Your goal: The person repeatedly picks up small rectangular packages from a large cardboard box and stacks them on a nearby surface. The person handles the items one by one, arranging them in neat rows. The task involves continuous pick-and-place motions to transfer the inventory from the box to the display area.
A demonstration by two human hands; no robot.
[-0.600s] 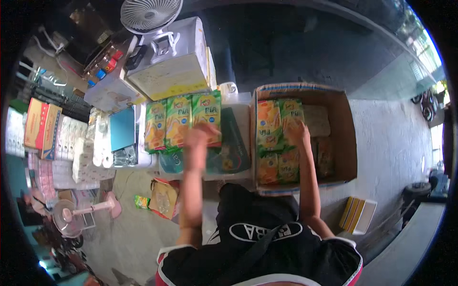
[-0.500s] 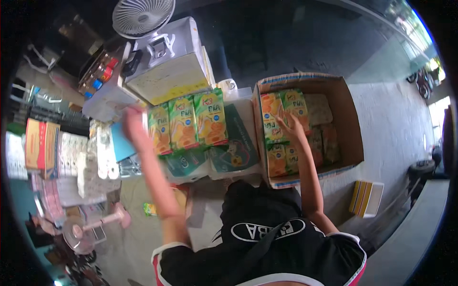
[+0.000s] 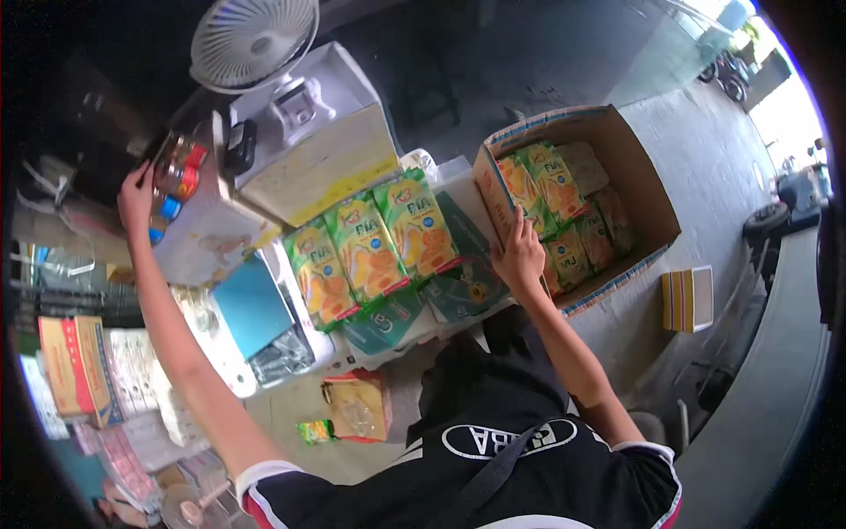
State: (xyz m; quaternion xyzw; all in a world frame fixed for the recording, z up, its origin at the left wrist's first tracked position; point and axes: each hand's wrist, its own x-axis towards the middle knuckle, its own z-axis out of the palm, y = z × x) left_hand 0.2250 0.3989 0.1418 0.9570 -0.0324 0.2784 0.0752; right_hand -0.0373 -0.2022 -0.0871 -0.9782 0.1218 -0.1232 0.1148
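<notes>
Packets (image 3: 363, 251), yellow-green, lie three abreast left of an open carton (image 3: 648, 198) holding more; right hand (image 3: 522, 257) at the carton's edge, fingers loosely spread; left hand (image 3: 137, 203) beside lidded jars (image 3: 188, 181), seemingly a reaching step, grip untellable from here, any pick-up calling for closed fingers.

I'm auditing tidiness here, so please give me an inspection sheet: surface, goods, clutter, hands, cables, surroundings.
Surface: teal-printed plastic packs lie beneath the packets.
Goods: three green-and-orange packets side by side; similar packets inside the open carton.
Clutter: blue flat sheet left of the packets; small green packet on the floor.
Hands: left hand beside the lidded jars, contact unclear; right hand at the carton's left edge, fingers extended.
Cables: nothing seen clearly.
Surroundings: white fan on a white box; motorcycle at upper right.
</notes>
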